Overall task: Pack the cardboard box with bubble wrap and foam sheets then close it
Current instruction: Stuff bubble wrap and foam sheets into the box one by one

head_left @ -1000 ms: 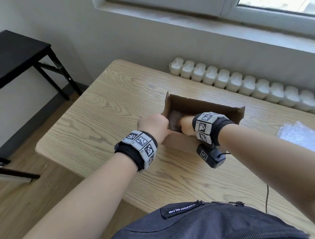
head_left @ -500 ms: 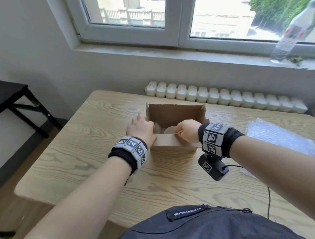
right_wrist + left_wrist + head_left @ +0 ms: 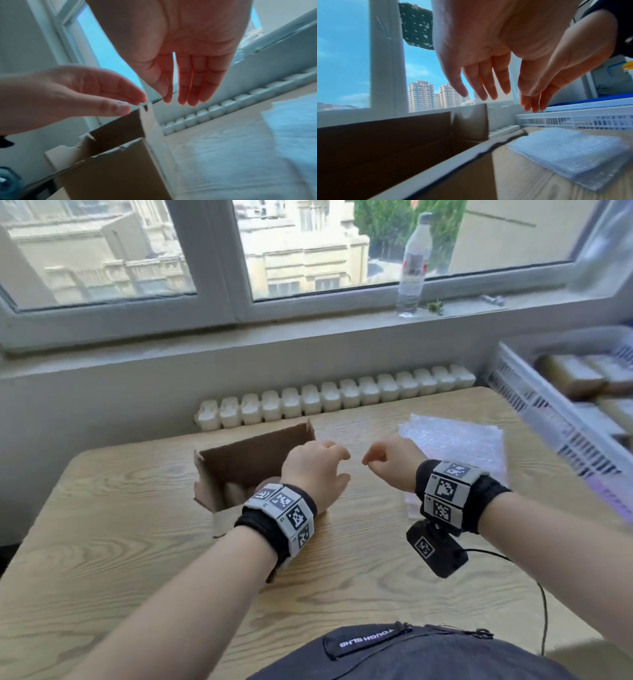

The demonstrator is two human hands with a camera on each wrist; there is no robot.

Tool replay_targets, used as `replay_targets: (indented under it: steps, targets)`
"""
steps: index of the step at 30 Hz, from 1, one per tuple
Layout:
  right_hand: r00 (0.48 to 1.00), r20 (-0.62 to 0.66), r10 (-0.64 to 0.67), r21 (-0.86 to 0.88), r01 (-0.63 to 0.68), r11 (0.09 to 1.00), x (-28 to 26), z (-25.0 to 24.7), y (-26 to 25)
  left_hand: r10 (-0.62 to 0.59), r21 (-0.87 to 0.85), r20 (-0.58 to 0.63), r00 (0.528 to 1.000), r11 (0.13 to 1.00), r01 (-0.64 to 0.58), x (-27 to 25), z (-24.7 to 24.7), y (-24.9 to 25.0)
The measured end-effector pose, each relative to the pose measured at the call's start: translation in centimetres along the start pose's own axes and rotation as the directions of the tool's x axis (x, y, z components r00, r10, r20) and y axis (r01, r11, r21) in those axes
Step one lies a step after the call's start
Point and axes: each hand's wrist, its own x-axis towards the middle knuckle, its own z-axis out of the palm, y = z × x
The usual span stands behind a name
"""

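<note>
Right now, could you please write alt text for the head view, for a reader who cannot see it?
Both hands, left and right, hover empty with loosely curled fingers above a light wooden table, the left over an open brown cardboard box. A stack of clear bubble wrap sheets lies to the right.

Brown cardboard box point(image 3: 239, 463), clear bubble wrap point(image 3: 455, 446)

Plastic water bottle point(image 3: 412, 265) on windowsill point(image 3: 308, 326), white radiator point(image 3: 335, 398) below, white crate point(image 3: 561, 405) beside wooden table point(image 3: 102, 542).

Matt cardboard box point(image 3: 239, 460), grainy wood tbl point(image 3: 120, 542)
</note>
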Motion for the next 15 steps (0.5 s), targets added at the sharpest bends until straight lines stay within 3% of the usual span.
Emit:
replay_targets:
  steps: [5,7,11,15]
  targets:
    - [0.969,-0.007,0.247,-0.046,-0.247,0.968,-0.5,-0.1,7.0,0.120,-0.061,0.104,0.987,0.992,-0.114,2.7,2.3,3.5]
    - [0.942,0.059,0.330,-0.128,-0.321,0.939,-0.5,0.1,9.5,0.152,-0.061,0.167,0.974,0.988,-0.143,3.9,3.3,4.5]
    - [0.876,0.230,0.423,-0.275,-0.358,0.892,-0.6,1.5,13.3,0.185,-0.052,0.271,0.945,0.983,-0.178,5.5,4.9,5.8]
    - [0.869,0.204,0.450,-0.307,-0.379,0.873,0.5,2.5,15.1,0.181,-0.043,0.285,0.941,0.983,-0.176,6.4,5.6,6.0]
